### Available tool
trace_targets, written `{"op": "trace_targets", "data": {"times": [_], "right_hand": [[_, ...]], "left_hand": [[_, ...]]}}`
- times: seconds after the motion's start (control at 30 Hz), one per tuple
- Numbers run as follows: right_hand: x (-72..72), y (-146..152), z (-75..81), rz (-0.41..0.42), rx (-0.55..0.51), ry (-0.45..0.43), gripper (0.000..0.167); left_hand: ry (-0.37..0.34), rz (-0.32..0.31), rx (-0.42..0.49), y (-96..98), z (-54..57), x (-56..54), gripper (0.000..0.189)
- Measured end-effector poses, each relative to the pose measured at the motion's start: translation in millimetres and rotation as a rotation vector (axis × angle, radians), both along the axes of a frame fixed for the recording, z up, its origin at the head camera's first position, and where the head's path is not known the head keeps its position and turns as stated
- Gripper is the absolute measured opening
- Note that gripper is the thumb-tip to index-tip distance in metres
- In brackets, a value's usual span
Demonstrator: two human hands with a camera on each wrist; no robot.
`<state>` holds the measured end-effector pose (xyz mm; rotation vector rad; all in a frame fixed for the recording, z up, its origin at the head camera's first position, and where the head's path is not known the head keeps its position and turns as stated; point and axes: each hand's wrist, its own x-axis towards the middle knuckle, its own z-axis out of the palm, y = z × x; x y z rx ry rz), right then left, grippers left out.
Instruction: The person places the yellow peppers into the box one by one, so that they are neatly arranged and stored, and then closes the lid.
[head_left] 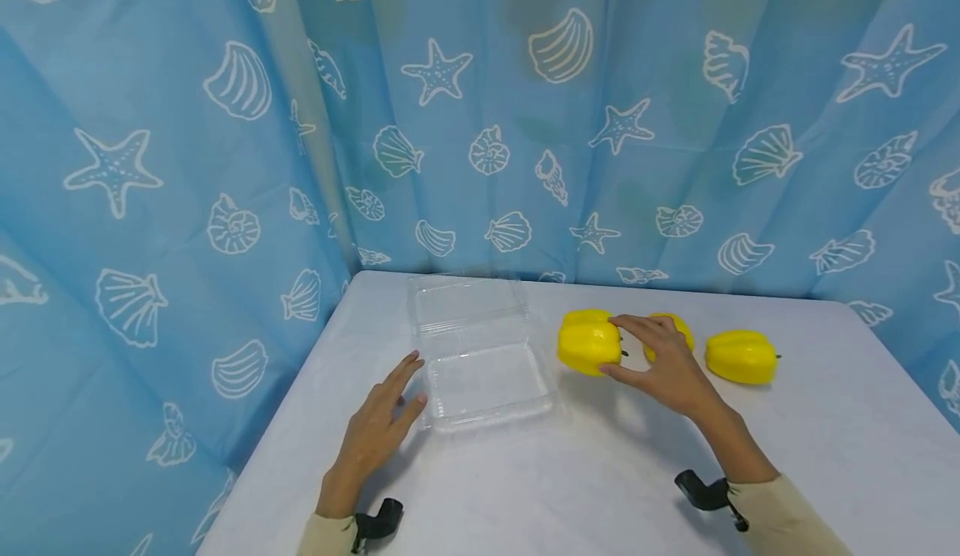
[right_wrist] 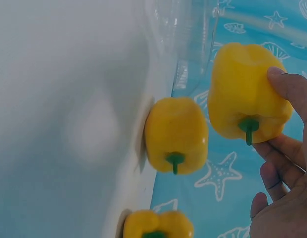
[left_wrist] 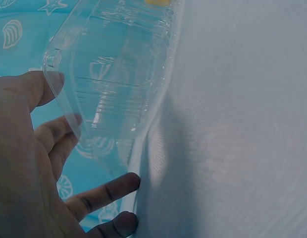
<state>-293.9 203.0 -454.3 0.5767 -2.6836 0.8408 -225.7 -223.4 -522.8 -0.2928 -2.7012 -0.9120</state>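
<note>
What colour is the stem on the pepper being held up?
Green: the stem of the held yellow pepper shows best in the right wrist view.

Blue curtains (head_left: 495, 106) printed with white shells (head_left: 562, 45) and starfish (head_left: 437, 71) hang in folds behind the white table (head_left: 540, 489) and along its left; soft shadows (head_left: 615, 410) fall across its top.

Soft shadows, glints on clear container (head_left: 491, 416), wrist views dimmer, perhaps hazy.
</note>
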Motion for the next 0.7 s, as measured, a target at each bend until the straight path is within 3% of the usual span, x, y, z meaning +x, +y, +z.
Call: {"op": "trace_targets", "data": {"times": [0.7], "right_hand": [[-13.9,-43,7.1,0.139,-0.118,-0.007,0.069]], "left_hand": [[-0.005,0.002,0.008,0.4,0.8,1.6,0.056]]}}
